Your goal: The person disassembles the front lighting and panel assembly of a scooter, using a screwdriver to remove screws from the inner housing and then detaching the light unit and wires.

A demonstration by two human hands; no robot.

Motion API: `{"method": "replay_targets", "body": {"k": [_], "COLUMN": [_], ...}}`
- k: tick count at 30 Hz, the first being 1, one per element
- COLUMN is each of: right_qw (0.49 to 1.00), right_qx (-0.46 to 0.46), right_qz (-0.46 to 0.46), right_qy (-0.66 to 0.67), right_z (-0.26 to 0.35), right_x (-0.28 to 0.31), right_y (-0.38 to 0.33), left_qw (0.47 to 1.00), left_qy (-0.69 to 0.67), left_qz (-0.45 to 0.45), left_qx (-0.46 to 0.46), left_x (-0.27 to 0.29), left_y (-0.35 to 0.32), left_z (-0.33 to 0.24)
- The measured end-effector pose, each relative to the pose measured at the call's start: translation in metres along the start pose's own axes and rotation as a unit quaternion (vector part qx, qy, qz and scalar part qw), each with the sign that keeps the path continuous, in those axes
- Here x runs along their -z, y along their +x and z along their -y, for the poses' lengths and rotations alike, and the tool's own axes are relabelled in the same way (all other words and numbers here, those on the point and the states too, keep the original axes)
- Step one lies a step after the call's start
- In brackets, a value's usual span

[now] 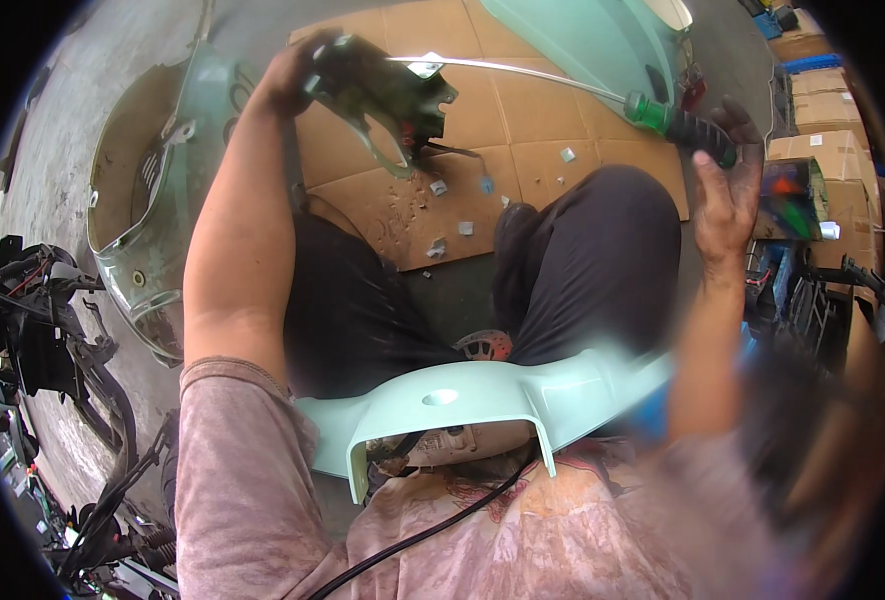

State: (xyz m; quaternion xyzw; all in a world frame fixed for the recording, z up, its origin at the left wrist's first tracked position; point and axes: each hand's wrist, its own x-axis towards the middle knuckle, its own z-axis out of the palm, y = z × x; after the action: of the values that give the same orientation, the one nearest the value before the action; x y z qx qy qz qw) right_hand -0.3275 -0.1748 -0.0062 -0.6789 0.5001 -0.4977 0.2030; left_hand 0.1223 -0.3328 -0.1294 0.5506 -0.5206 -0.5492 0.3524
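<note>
My left hand [293, 80] is closed round the upper left end of a dark green moulded plastic part [388, 95], held up over the cardboard. A small silvery metal clip [426, 65] sits at that part's top edge. In my right hand [728, 195] is a long screwdriver [693, 132] with a green and black handle, its thumb and fingers about the grip. The thin shaft stretches left to the clip and the part's edge; I cannot make out the tip exactly. A mint green handlebar cover [493, 385] lies across my lap.
Flattened cardboard [543, 135] covers the floor ahead, with several small metal clips [466, 228] and dirt on it. A mint green panel [593, 40] lies at the far side. Leftward are a large greenish fairing [188, 140] and black frame parts [48, 320]; cardboard boxes [833, 150] stand right.
</note>
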Motion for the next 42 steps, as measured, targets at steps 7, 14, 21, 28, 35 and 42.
{"method": "replay_targets", "body": {"k": [7,14,21,28,35,42], "right_qw": [0.978,0.980,0.999,0.987,0.983,0.938], "right_qx": [-0.188,-0.196,-0.027,-0.144,-0.181,-0.298], "right_qz": [0.000,0.023,0.020,-0.006,-0.011,-0.085], "right_qy": [-0.089,0.035,-0.014,-0.069,-0.006,0.156], "right_z": [0.003,0.008,-0.004,-0.005,-0.012,-0.074], "right_x": [-0.001,0.001,0.003,-0.002,-0.007,0.038], "right_y": [0.005,0.000,0.000,-0.001,0.001,-0.015], "left_qw": [0.986,0.971,1.000,0.998,0.972,0.970], "left_qy": [-0.160,-0.210,-0.015,0.040,-0.217,-0.206], "left_qz": [-0.028,-0.034,0.008,0.006,-0.061,-0.085], "left_qx": [0.042,0.110,0.007,-0.042,0.062,0.097], "left_x": [-0.007,-0.010,0.000,0.005,-0.014,-0.016], "left_y": [-0.010,-0.008,0.001,0.001,-0.013,-0.009], "left_z": [-0.013,-0.012,0.008,0.005,-0.014,-0.016]}}
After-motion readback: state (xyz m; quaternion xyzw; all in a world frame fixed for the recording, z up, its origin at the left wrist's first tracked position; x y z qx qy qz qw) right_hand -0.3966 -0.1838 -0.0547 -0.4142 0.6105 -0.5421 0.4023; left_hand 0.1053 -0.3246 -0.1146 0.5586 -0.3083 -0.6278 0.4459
